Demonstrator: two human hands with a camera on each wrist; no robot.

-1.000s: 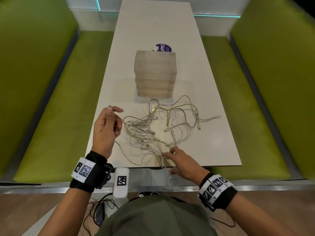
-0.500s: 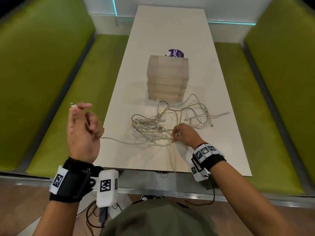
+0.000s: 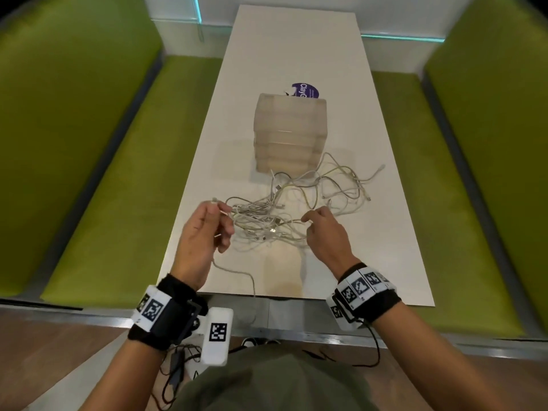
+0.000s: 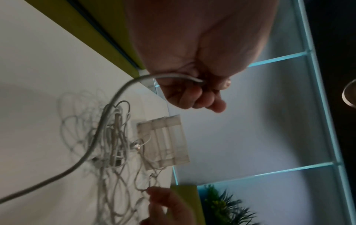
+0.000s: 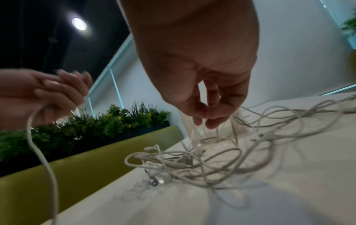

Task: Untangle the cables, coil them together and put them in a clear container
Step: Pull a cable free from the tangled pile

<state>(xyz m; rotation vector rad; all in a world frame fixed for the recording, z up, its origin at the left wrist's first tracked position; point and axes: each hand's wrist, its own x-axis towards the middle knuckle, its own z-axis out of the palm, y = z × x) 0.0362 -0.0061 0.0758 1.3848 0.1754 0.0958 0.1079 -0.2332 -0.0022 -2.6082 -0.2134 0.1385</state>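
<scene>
A purple round sticker on the table reads "Clay".

Left hand raised, fingers curled round a thin white cable, thumb uppermost. Right hand palm down, fingertips drawn together, pinching white cable strands.

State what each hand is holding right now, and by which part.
The left hand grips one white cable near its plug end. The right hand pinches a strand in the middle of the cable tangle.
</scene>
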